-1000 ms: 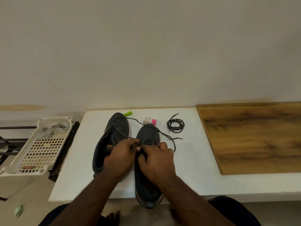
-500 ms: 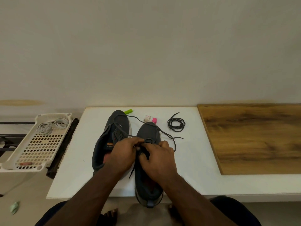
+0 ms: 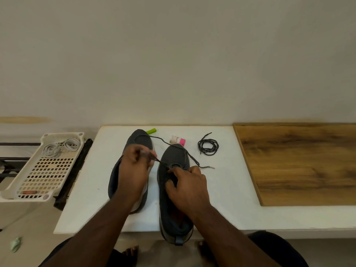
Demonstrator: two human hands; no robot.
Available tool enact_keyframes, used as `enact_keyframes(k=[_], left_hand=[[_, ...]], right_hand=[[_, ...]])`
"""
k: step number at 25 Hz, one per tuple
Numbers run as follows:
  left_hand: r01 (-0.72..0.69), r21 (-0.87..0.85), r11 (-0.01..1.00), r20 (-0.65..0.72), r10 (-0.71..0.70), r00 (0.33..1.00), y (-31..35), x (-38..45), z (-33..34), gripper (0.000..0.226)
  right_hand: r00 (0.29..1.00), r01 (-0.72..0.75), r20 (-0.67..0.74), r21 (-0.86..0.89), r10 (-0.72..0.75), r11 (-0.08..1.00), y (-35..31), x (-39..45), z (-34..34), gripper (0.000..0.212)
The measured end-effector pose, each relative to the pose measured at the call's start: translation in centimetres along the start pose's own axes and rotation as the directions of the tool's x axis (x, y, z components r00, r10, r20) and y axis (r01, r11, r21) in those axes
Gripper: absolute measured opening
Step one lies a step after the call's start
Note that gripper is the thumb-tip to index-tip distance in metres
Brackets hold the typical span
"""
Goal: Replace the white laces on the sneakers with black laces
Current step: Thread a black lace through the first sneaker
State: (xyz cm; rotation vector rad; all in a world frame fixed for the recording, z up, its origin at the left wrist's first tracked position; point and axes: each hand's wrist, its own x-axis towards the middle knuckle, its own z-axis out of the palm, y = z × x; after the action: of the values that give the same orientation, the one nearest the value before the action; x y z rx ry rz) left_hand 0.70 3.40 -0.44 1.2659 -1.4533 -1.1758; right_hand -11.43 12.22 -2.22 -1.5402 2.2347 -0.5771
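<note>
Lace in work: thin black cord lace [image 3: 163, 164], threaded at the front eyelets of the right-hand dark grey fabric sneaker [image 3: 174, 189], which lies at the table's near edge, heel hanging over at 6 o'clock.
Handling: limp, light and thin; it should slide easily through fingers, so it is best pinched close to the stiff tip, and close to the eyelet when feeding.
Left hand [image 3: 133, 174]: fingers curled, pinching one strand of the lace, drawn taut toward 10 o'clock from the eyelets.
Right hand [image 3: 187, 186]: fingers curled on the sneaker's throat beside the eyelets; whether it pinches the lace or only the fabric, I cannot tell.
Loose end: trails toward 3 o'clock from the toe, and another run reaches 11 o'clock over the second dark grey sneaker [image 3: 133, 151], just beside the first.
Spare lace: coiled black lace [image 3: 208, 147] at 2 o'clock, well apart.
White laces: bundled in the perforated cream plastic tray [image 3: 23, 189] at 9 o'clock, off the white table [image 3: 231, 189].
Progress: judged early; only the lowest eyelets look laced.
</note>
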Motion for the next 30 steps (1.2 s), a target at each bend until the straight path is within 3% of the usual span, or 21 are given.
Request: enact_keyframes(k=[2,3,5,7,11,13,15,17,18,20,22,24,25,28,30], left_hand=[[0.110,-0.238,0.965,-0.005,-0.115,0.993,0.6,0.3,-0.4,0.013],[0.145,-0.195,0.970,0.044,-0.139,0.989,0.7,0.3,-0.4,0.010],[0.086,0.185,0.979,0.192,-0.122,0.974,-0.5,0.2,-0.2,0.015],[-0.078,0.508,0.858,0.340,-0.117,0.933,-1.7,0.2,0.0,0.020],[-0.168,0.639,0.751,0.380,-0.118,0.917,-1.6,0.7,0.0,0.016],[-0.166,0.505,0.847,0.288,0.016,0.957,-0.8,0.3,-0.1,0.017],[-0.089,0.087,0.992,0.096,0.081,0.992,0.7,-0.2,-0.3,0.019],[0.067,-0.338,0.939,0.032,-0.059,0.998,1.5,0.1,-0.4,0.026],[0.132,-0.398,0.908,0.041,-0.126,0.991,1.5,0.3,-0.5,0.029],[0.167,-0.298,0.940,0.058,-0.157,0.986,1.0,0.4,-0.7,0.024],[0.125,0.071,0.990,0.105,-0.132,0.986,-0.4,0.6,-0.6,0.011],[0.014,0.490,0.872,0.237,-0.149,0.960,-1.8,0.6,-0.4,0.010],[-0.048,0.584,0.810,0.294,-0.156,0.943,-2.1,0.5,-0.3,0.010],[-0.087,0.600,0.795,0.333,-0.149,0.931,-2.1,0.3,0.0,0.014],[-0.079,0.586,0.807,0.339,-0.155,0.928,-2.0,0.1,0.0,0.013]], right_hand=[[1.000,0.023,-0.007,0.011,-0.023,1.000,0.0,0.0,0.1,0.035],[0.999,0.038,-0.007,0.008,-0.038,0.999,0.0,-0.1,0.3,0.037],[0.998,0.061,-0.018,0.005,-0.061,0.998,0.1,0.0,0.6,0.039],[0.997,0.072,-0.029,-0.002,-0.072,0.997,0.3,0.1,0.8,0.036],[0.997,0.065,-0.037,-0.008,-0.066,0.998,0.4,0.3,0.9,0.031],[0.998,0.053,-0.038,-0.009,-0.053,0.999,0.5,0.4,0.8,0.031],[0.998,0.044,-0.033,-0.010,-0.044,0.999,0.5,0.3,0.8,0.034],[0.999,0.046,-0.021,-0.003,-0.046,0.999,0.5,0.3,0.9,0.035],[0.999,0.048,-0.022,0.000,-0.048,0.999,0.6,0.4,1.0,0.036],[0.998,0.055,-0.034,-0.010,-0.055,0.998,0.8,0.4,1.0,0.036],[0.998,0.062,-0.031,-0.045,-0.063,0.997,0.8,0.5,1.1,0.036],[0.995,0.093,-0.034,-0.030,-0.094,0.995,0.8,0.6,1.1,0.036],[0.994,0.096,-0.059,0.031,-0.095,0.995,1.0,0.8,1.1,0.033],[0.964,-0.002,-0.251,0.315,0.086,0.949,2.8,2.1,0.5,0.017],[0.947,-0.170,-0.181,0.419,0.266,0.892,4.2,2.9,-0.4,0.023]])
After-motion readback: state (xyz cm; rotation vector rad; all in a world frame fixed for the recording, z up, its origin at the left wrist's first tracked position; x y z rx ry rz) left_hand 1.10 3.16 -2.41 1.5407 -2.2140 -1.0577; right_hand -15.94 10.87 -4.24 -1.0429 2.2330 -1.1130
